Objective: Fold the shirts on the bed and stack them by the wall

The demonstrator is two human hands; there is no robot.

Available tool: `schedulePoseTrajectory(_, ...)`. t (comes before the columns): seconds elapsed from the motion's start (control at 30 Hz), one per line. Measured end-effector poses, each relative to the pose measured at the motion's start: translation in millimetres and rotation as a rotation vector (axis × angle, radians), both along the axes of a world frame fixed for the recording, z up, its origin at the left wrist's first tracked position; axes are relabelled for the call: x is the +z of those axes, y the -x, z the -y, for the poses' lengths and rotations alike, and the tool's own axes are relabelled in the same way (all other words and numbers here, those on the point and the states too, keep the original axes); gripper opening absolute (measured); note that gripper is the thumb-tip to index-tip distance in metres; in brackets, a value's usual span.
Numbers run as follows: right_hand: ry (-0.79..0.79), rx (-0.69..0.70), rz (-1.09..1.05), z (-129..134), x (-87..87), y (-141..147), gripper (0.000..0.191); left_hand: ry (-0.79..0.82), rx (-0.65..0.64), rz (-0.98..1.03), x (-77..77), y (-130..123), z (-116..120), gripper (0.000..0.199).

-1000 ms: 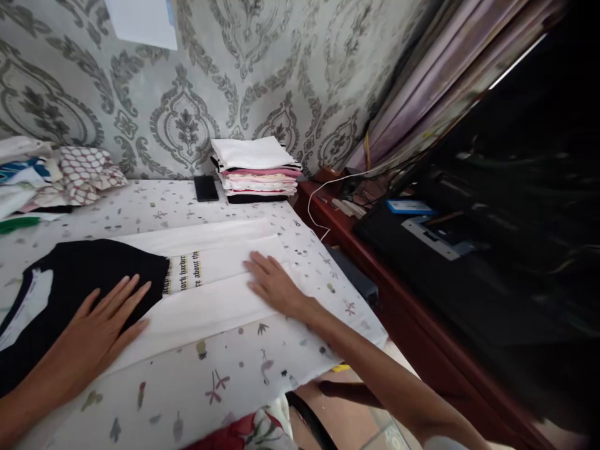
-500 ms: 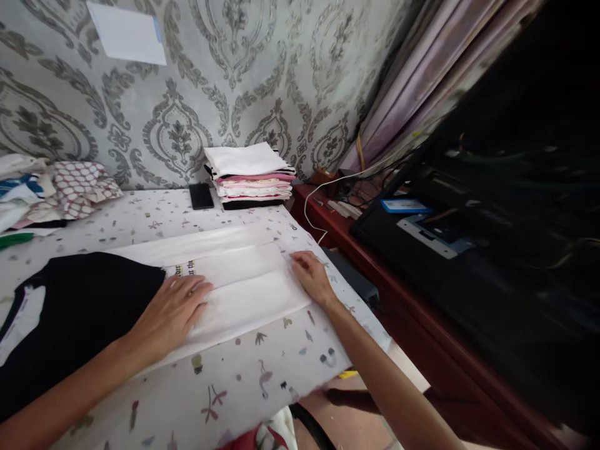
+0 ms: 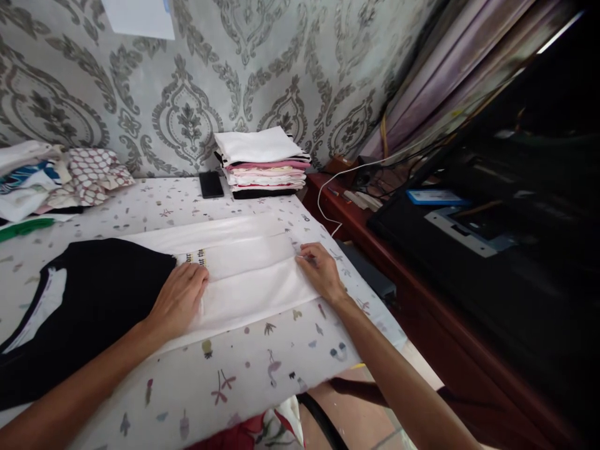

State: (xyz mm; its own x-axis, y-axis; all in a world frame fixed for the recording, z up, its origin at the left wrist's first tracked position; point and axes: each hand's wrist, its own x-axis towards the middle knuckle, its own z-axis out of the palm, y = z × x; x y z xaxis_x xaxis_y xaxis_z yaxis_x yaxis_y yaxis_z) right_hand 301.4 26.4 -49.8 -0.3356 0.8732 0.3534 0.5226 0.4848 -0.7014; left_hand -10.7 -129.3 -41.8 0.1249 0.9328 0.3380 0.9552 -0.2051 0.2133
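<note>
Our right grip (image 3: 323,272) is curled at the right-hand edge of the shirt (image 3: 250,259), right of the frame's centre, thumb near the fingers; we cannot tell whether cloth is caught between them. Our left grip (image 3: 180,292) rests on the shirt left of centre, fingers bunched beside the lettering (image 3: 201,257), and we cannot make out whether it pinches a fold or only presses.

The shirt lies across the desk (image 3: 248,394) from the left edge to the middle of the frame, black part at left, white part reaching right, with a lengthwise fold line between our hands. Folded clothes (image 3: 262,165) stand stacked at upper centre, beside a dark phone-like slab (image 3: 211,185); loose clothes (image 3: 42,181) heap at upper left.

We judge the step in hand to be taking hold of the white part at two places. The next move, we think, calls for an even hold, so the layers stay aligned
</note>
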Motion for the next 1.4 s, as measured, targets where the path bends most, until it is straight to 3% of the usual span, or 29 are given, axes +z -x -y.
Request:
schedulePoseTrajectory(0.27,-0.084,-0.018,0.140,4.6,2.1,-1.6,0.028,0.069,0.047,-0.237,9.8,-1.7,5.8,0.022)
schedulePoseTrajectory(0.4,-0.204,0.072,0.237,20.7,5.3,0.2,0.034,0.060,0.106,-0.209,14.2,9.0,15.8,0.032)
schedulePoseTrajectory(0.57,-0.294,0.331,0.391,32.1,-13.1,1.3,0.051,0.148,0.227,-0.108,12.5,52.1,35.6,0.055)
schedulePoseTrajectory(0.7,-0.314,0.375,0.473,24.1,-29.6,-6.1,0.059,0.275,0.424,-0.105,4.4,99.6,54.6,0.063)
schedulePoseTrajectory(0.8,-0.292,0.403,0.490,19.8,-26.8,-2.0,0.058,0.272,0.480,-0.104,-0.4,126.4,68.2,0.062)
schedulePoseTrajectory(0.9,-0.253,0.413,0.366,31.6,-8.6,28.2,0.053,0.245,0.606,-0.074,0.1,150.3,77.8,0.061)
schedulePoseTrajectory(1.03,0.099,0.660,0.224,71.2,25.6,108.1,0.052,0.182,0.872,0.026,11.8,189.0,83.4,0.063)
schedulePoseTrajectory(1.13,0.439,0.787,0.043,98.6,39.5,177.8,0.050,0.197,0.976,0.266,27.6,213.5,84.6,0.062)
schedulePoseTrajectory(1.27,0.885,0.661,-0.366,110.1,37.2,253.7,0.044,0.342,0.979,0.770,47.8,223.3,89.8,0.044)
schedulePoseTrajectory(1.4,1.227,0.376,-0.694,105.2,33.4,291.2,0.037,0.447,0.913,1.116,55.3,214.8,95.5,0.043)
